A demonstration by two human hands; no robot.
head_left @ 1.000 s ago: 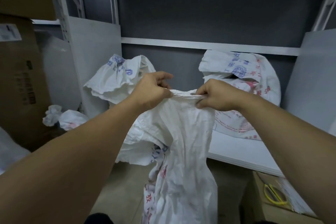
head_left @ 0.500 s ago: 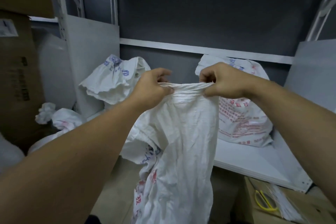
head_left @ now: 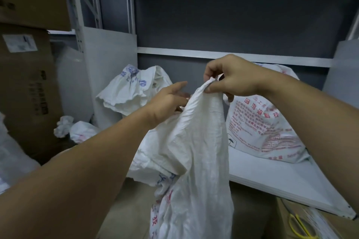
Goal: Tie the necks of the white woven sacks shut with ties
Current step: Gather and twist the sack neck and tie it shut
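One hand holds: your right hand (head_left: 231,77) pinches the sack (head_left: 196,151) by its mouth, body hanging straight down. Your left hand (head_left: 167,101), fingers loose, sits just left of the neck, gripping nothing.

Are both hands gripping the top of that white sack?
No: only the right hand pinches the top edge of the sack, while the left hand lies beside it with straight fingers.
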